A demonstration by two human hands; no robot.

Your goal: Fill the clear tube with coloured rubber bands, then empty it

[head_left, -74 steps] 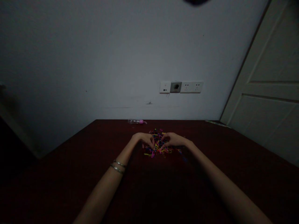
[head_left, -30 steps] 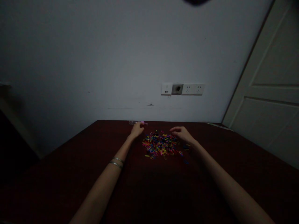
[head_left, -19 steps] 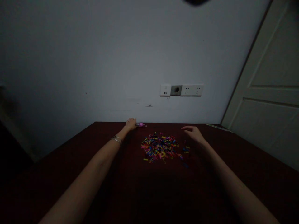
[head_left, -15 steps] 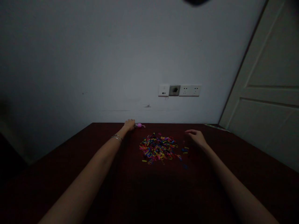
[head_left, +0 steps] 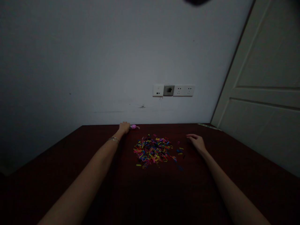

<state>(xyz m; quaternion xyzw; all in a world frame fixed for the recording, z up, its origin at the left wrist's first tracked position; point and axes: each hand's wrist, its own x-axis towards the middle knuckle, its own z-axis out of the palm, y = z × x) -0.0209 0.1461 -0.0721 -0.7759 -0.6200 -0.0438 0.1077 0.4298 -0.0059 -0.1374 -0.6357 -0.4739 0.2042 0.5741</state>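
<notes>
My left hand rests at the back of the dark red table, with its fingers curled down over a small object. The object's pink end, which carries a pale cord loop, sticks out to the right; the rest is hidden under the fingers. In front of the hand and to its right lies a loose pile of small coloured plastic loops, shaped like stitch markers. To the right of the pile my right hand hovers low or rests on the table, fingers stretched leftward. Nothing shows in it.
A few loops lie apart between the pile and my right hand. Behind the dark red table rises a pale wall with a row of sockets. A thin patterned strip lies at the back right, near a panelled door.
The view has turned slightly right. My left hand's fingers have curled more over the pink-ended object. My right hand has moved a little away from the loose loops.
</notes>
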